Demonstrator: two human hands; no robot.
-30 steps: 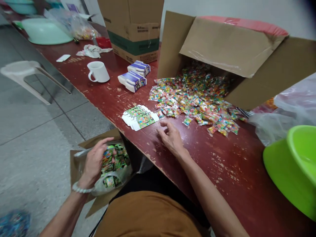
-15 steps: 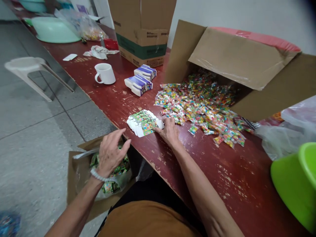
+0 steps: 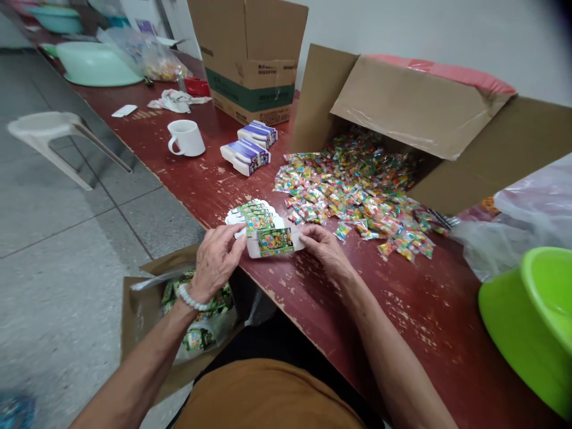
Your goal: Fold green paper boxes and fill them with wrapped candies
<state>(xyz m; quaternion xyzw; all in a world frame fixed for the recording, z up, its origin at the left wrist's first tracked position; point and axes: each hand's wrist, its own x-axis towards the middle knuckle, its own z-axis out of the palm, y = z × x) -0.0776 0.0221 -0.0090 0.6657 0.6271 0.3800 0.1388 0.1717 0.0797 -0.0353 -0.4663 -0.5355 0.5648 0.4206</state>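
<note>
A flat green-printed card box (image 3: 276, 242) is held just above the red table (image 3: 313, 298) by both of my hands. My left hand (image 3: 215, 262), with a white bead bracelet, pinches its left end. My right hand (image 3: 326, 249) grips its right end. Right behind it lies a fanned stack of the same flat card boxes (image 3: 250, 213). A heap of small colourful candy packets (image 3: 353, 199) spills out of a tipped cardboard carton (image 3: 420, 101) beyond my right hand.
A carton with a bag of green packs (image 3: 201, 310) sits on the floor by my left knee. On the table are two stacks of purple-white flat boxes (image 3: 250, 149), a white mug (image 3: 186, 138), a tall carton (image 3: 252, 56), a clear plastic bag (image 3: 527, 220) and a green basin (image 3: 536, 322).
My left hand came up from the floor carton to the table edge. My right hand took one card box off the stack, and both hands now hold it.
</note>
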